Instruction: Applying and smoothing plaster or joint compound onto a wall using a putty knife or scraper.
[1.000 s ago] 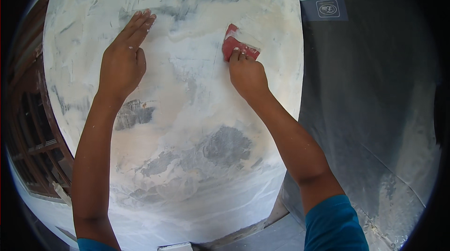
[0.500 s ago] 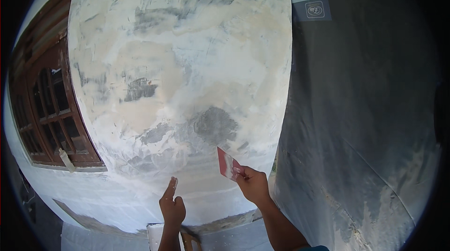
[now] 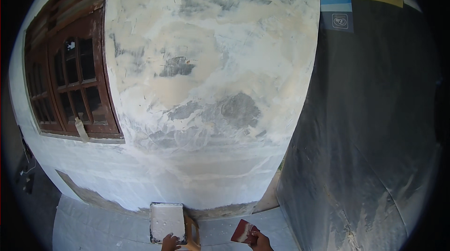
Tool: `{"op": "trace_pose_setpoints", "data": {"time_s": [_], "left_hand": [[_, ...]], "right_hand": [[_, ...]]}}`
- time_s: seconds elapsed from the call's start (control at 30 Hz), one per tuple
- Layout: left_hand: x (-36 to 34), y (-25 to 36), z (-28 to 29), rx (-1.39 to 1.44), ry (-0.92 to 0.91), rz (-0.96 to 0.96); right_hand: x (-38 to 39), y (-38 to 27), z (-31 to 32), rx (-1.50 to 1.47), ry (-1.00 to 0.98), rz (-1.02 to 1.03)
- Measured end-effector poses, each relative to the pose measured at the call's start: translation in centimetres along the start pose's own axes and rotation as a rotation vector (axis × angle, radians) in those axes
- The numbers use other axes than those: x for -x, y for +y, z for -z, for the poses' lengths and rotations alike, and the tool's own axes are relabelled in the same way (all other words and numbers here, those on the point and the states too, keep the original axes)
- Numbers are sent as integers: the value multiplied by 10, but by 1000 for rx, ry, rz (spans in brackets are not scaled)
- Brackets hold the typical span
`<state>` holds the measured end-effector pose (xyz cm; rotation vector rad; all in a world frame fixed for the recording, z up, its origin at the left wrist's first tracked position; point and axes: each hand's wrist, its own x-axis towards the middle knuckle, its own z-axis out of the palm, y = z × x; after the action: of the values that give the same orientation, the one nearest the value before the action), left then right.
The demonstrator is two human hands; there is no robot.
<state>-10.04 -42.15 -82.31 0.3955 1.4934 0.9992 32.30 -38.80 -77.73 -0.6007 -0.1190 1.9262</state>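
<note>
Having dropped from the patchy plastered wall (image 3: pixel 211 87) within the last second, both hands sit low: the left hand (image 3: pixel 170 242) touches the white putty-filled tray (image 3: pixel 166 220), grip unclear, while the right hand (image 3: pixel 260 241) pinches the red scraper (image 3: pixel 243 232), suggesting a reload.

— Count of hands in view?
— Two: one left hand (image 3: pixel 170 242) and one right hand (image 3: pixel 260 241), both at the lower edge.
— Tools?
— One red scraper (image 3: pixel 243 231). One square tub (image 3: pixel 167 221) of white filler.
— Structures?
— One patched wall (image 3: pixel 211 87), one brown wooden window (image 3: pixel 70 82), one dark tarp (image 3: pixel 375 133), one tiled floor (image 3: pixel 93 223).
</note>
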Motion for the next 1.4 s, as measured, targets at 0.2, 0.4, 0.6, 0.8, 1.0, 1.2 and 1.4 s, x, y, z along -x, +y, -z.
{"op": "trace_pose_setpoints", "data": {"time_s": [0.2, 0.4, 0.6, 0.8, 1.0, 1.2, 1.4], "left_hand": [[33, 70, 35, 8, 17, -188], [43, 20, 137, 33, 62, -129], [66, -34, 228, 28, 109, 88], [77, -20, 247, -92, 177, 137], [30, -46, 229, -44, 292, 290], [-61, -82, 221, -182, 298, 159], [-162, -103, 213, -311, 314, 102]], "right_hand": [[-38, 59, -68, 243, 367, 144], [-56, 179, -97, 76, 284, 84], [-67, 246, -116, 123, 357, -40], [-110, 270, -138, 355, 361, -19], [-177, 304, -61, 862, 443, -70], [-240, 354, 10, 1123, 516, -194], [-311, 386, 58, 1617, 447, -27]]}}
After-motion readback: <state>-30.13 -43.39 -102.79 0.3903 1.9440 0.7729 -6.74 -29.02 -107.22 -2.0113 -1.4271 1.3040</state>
